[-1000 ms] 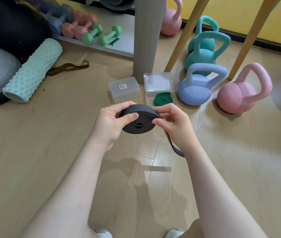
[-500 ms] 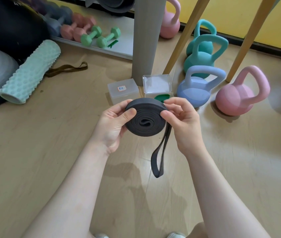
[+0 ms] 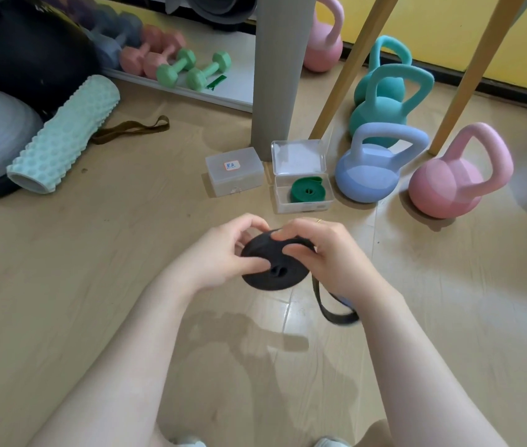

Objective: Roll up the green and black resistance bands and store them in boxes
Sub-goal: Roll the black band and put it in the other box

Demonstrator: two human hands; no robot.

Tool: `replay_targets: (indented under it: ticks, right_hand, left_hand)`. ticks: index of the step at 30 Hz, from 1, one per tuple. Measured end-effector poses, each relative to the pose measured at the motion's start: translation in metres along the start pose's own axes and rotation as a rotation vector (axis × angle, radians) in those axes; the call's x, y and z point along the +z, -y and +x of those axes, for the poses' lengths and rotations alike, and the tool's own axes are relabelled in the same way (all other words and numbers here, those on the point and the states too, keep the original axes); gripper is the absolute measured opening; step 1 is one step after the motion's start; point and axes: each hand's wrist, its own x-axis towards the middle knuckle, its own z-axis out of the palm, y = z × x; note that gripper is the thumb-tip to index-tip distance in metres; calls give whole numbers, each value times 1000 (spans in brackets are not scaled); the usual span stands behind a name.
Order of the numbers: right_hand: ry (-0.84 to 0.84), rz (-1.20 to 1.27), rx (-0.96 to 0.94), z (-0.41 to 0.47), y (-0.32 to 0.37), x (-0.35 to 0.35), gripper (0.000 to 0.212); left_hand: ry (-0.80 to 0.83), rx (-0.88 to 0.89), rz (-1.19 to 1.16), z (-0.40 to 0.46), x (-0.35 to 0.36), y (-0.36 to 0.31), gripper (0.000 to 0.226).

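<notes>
Black band (image 3: 271, 269), nearly coiled, sits pinched between left hand (image 3: 223, 253) and right hand (image 3: 329, 256) above the floor, its loose tail hanging below the right wrist, the closed labelled box (image 3: 234, 172) just ahead.

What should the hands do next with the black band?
Probably wind the last loose tail onto the black roll. Both the left hand and right hand grip the roll, but a loop hangs free, so it likely won't fit the closed box yet.
</notes>
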Motion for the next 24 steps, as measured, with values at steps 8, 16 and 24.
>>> replay_targets:
  ticks: [8,16,24]
  right_hand:
    - [-7,-119,-48,-3,12,-7,20]
    - [-128,277,175,-8,5,-18,29]
    - [-204,366,187,-6,3,-15,35]
  left_hand:
    - [-189,138,169,1,17,-10,27]
    - [-300,135,-44,3,26,-8,26]
    - [-421,56,-405,4,28,-1,28]
